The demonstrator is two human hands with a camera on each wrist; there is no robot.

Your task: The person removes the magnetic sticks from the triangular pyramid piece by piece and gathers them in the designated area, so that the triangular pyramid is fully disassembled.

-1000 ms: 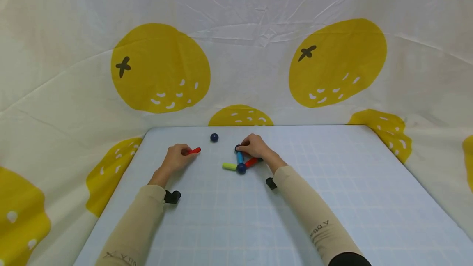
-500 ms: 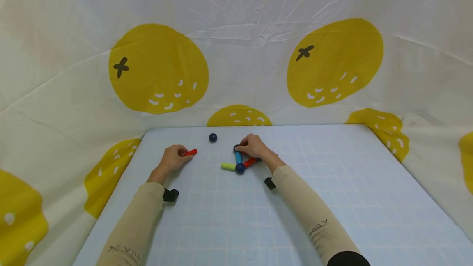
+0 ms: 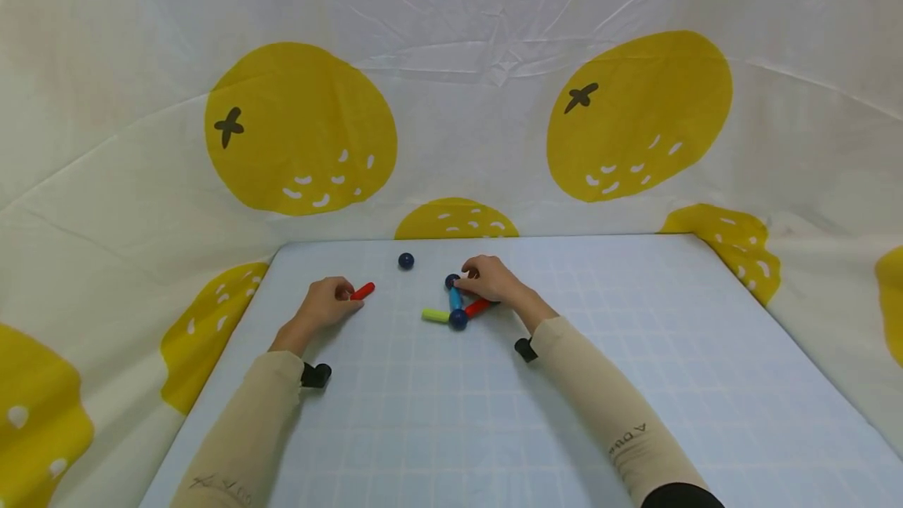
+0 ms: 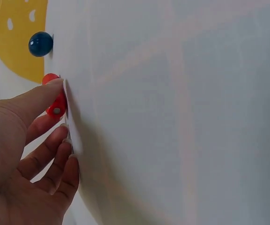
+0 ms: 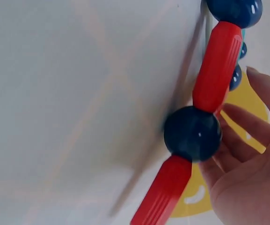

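Navy ball (image 3: 458, 320) joins green, blue and red rods (image 3: 455, 299); to their left, the left hand (image 3: 326, 303) pinches a red stick (image 3: 363, 291). The right hand (image 3: 490, 279), fingers parted, is by the far ball (image 3: 451, 281); beyond lies a loose ball (image 3: 405, 261).

I'm getting an even, fairly bright head view, a little soft, with faint glare along creases in the backdrop (image 3: 487, 65). Soft shadows fall on the surface (image 3: 409, 422) beside both sleeves (image 3: 607, 398). My wrist views run greyer, and small highlights sit on the dark blue balls (image 5: 191, 133) in the right one.
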